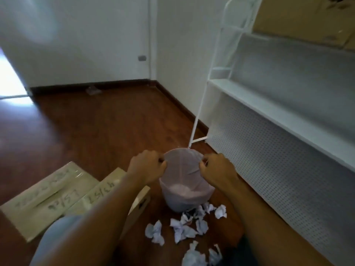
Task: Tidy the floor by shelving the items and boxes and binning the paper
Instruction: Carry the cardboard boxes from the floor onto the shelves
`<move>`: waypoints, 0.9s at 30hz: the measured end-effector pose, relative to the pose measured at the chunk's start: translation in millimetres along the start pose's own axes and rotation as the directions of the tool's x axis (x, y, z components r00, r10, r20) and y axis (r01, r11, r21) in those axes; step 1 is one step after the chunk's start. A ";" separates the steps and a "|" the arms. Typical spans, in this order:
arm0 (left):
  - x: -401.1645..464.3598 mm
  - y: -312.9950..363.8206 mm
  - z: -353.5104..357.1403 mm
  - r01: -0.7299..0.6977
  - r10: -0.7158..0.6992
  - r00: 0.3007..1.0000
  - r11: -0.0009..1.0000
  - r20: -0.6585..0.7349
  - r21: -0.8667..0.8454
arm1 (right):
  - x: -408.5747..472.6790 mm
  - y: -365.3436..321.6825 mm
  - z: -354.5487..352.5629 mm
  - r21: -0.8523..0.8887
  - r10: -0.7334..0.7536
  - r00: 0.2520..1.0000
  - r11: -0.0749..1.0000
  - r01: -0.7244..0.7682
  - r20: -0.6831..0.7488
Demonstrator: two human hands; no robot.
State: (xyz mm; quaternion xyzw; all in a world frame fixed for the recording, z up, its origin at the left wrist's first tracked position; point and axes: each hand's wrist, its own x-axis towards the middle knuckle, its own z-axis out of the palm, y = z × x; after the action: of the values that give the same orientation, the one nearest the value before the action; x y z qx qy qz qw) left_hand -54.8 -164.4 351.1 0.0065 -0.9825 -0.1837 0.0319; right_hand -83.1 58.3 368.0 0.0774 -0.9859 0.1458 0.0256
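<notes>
A small pale pink bin (184, 191) lined with a thin translucent bag stands on the wooden floor beside the white shelf unit (249, 98). My left hand (147, 166) grips the bag's rim on the left side. My right hand (217, 169) grips the rim on the right side. Several crumpled white paper balls (184, 227) lie on the floor just in front of the bin. Two flat cardboard boxes (50, 196) with handwriting on top lie on the floor to the left, partly hidden by my left forearm.
A cardboard box (307, 18) sits on the shelf unit's upper level at the top right. The shelf's perforated back panel (278, 160) runs along the right. A small clear object (93, 90) lies by the far baseboard. A bright doorway (9, 77) opens at the left.
</notes>
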 end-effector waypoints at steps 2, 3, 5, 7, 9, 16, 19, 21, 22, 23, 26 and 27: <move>-23.2 -37.8 2.7 0.097 -0.097 0.995 0.995 0.003 -0.010 | -3.0 -28.6 32.7 0.026 -0.059 0.997 0.998 0.057 0.059; -35.4 -56.8 4.5 0.139 -0.139 0.990 0.990 -0.002 -0.016 | -5.6 -43.6 49.1 0.050 -0.090 0.992 0.995 0.086 0.087; -59.4 -93.7 12.0 0.211 -0.212 0.977 0.977 -0.011 -0.029 | -12.2 -70.8 81.2 0.101 -0.133 0.977 0.988 0.117 0.167; -81.3 -129.7 24.8 0.303 -0.303 0.953 0.952 -0.003 -0.032 | -16.1 -94.8 113.0 0.146 -0.177 0.955 0.978 0.145 0.236; -98.8 -163.2 41.0 0.379 -0.378 0.925 0.924 0.019 -0.056 | -16.0 -115.6 145.5 0.171 -0.230 0.929 0.968 0.186 0.291; -125.3 -245.5 113.2 0.547 -0.539 0.836 0.833 0.105 -0.079 | 13.8 -155.3 261.4 0.155 -0.213 0.880 0.975 0.161 0.425; -140.8 -264.7 166.4 0.693 -0.676 0.720 0.709 0.157 -0.126 | 36.5 -146.3 304.3 0.156 -0.159 0.872 0.983 0.097 0.463; -153.8 -272.3 199.1 0.784 -0.734 0.620 0.571 0.279 -0.242 | 48.7 -136.5 322.4 0.154 -0.102 0.868 0.988 0.029 0.486; -160.2 -274.3 212.0 0.815 -0.729 0.580 0.514 0.363 -0.269 | 52.2 -131.0 329.8 0.179 -0.076 0.861 0.984 -0.017 0.503; -166.8 -274.6 222.3 0.837 -0.714 0.546 0.482 0.438 -0.258 | 52.8 -125.8 336.0 0.218 -0.070 0.847 0.974 -0.055 0.527; -175.6 -280.1 250.1 0.842 -0.660 0.536 0.467 0.527 -0.270 | 54.4 -107.2 357.0 0.264 -0.088 0.805 0.960 -0.088 0.587; -175.3 -281.7 254.9 0.819 -0.644 0.574 0.463 0.507 -0.339 | 54.6 -102.8 359.8 0.235 -0.053 0.799 0.966 -0.111 0.599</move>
State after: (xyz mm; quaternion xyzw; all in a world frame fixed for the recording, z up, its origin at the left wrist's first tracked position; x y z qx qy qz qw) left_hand 103.8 -330.9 1.6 0.3950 -0.7768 -0.4461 -0.2040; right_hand -130.5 -151.7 57.1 0.1069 -0.9166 0.2413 -0.3002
